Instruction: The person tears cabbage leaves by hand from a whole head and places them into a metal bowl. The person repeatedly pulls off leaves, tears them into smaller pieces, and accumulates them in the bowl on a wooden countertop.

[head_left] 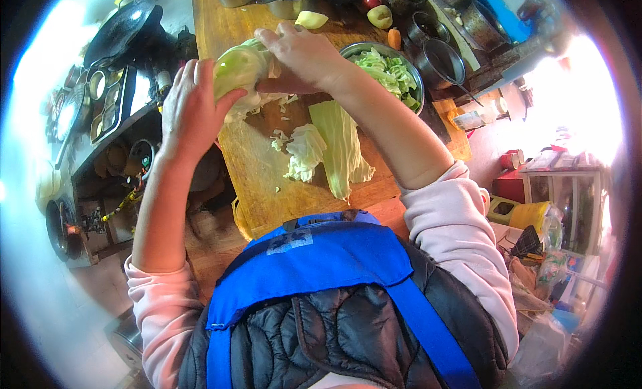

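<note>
A pale green cabbage point(239, 71) is held up between my two hands over the left part of the wooden table point(267, 188). My left hand point(194, 108) grips its left side, thumb along the lower edge. From the right, my right hand point(301, 58) wraps over the cabbage, its fingers bent on the top and its thumb below. Torn scraps lie on the wood under it. Closer to me are a large flat cabbage leaf point(338, 148) and a crumpled cabbage piece point(305, 152). Beyond my right forearm, a metal bowl point(420, 88) holds cut cabbage leaves point(388, 71).
At the far side sit a peeled pale vegetable piece point(311, 19), a carrot point(394, 39) and a red onion-like bulb point(372, 1). A dark pot point(443, 61) stands right of the bowl. On the left are a black wok point(124, 35) and a condiment tray point(110, 105).
</note>
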`<state>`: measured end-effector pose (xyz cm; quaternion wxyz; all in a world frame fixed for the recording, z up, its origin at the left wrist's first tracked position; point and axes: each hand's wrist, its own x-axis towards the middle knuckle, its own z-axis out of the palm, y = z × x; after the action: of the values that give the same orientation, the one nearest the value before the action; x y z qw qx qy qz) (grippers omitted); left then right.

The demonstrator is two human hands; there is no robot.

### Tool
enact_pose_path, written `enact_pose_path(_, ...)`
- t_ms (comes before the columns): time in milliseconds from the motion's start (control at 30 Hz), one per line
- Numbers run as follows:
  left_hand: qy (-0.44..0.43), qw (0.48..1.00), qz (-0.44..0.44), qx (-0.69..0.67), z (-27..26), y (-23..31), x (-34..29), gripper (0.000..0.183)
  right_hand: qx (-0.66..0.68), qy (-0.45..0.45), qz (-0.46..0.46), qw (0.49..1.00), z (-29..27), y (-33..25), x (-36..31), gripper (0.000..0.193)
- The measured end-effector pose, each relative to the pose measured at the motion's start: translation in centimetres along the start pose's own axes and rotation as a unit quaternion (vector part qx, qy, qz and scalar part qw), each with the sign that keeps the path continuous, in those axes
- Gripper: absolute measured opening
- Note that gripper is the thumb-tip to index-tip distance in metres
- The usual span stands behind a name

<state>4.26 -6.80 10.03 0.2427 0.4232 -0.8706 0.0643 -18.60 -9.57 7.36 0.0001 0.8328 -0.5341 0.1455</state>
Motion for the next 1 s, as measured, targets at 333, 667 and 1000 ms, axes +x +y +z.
enact_pose_path(333,0.085,0.989,-0.06,-0.104,3.2,3.0,-3.8,0.025,-0.017,0.011,0.032,0.999,0.3,-0.9,0.6,0.046)
enact_pose_path(667,0.213,0.79,-0.274,-0.505,9.3,7.2,-6.7,0.017,-0.026,-0.044,0.029,0.998,-0.8,-2.5,0.2,0.09)
enact_pose_path(1000,0.032,0.788,-0.31,-0.53,11.5,9.7,-11.0,0.013,0.031,-0.001,0.05,0.998,-0.9,-1.1,0.7,0.078)
